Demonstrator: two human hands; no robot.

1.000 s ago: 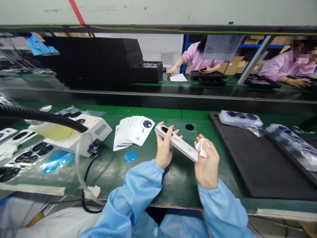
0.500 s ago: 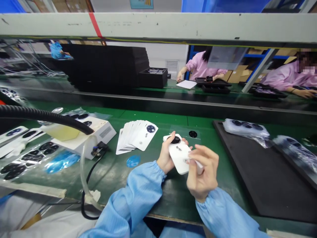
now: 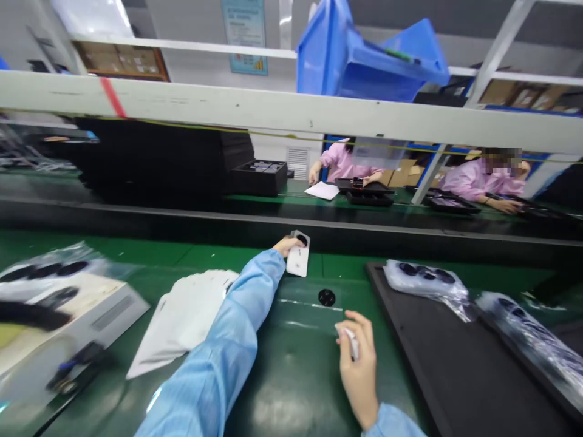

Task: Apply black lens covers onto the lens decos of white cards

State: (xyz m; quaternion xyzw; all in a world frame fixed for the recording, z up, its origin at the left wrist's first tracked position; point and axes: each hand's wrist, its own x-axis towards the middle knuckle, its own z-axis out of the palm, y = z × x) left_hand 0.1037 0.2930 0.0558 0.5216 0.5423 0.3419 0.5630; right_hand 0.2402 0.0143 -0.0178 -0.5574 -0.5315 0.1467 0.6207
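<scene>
My left hand (image 3: 284,244) is stretched out to the back of the green bench, closed on a white phone back cover (image 3: 298,264) with a black round camera area. The thumb lies over that black area. My right hand (image 3: 361,364) hovers above the bench nearer to me, fingers curled round a small white piece (image 3: 353,343); what it is I cannot make out. Between the hands, a black round lens cover (image 3: 327,297) lies on a clear film. Left of my sleeve is a fanned pile of white back covers (image 3: 182,318), partly hidden by the arm.
At right lies a black tray (image 3: 460,358) with plastic-wrapped packs of black parts (image 3: 426,279). A white box-shaped device (image 3: 109,309) with a hose stands at left. Beyond the bench's raised edge are stacked black trays (image 3: 168,161) and two people in pink (image 3: 341,162).
My left hand has carried the back cover away from me to the bench's rear. My right hand has come off the cover and sits lower. The view has tipped up and shifted.
</scene>
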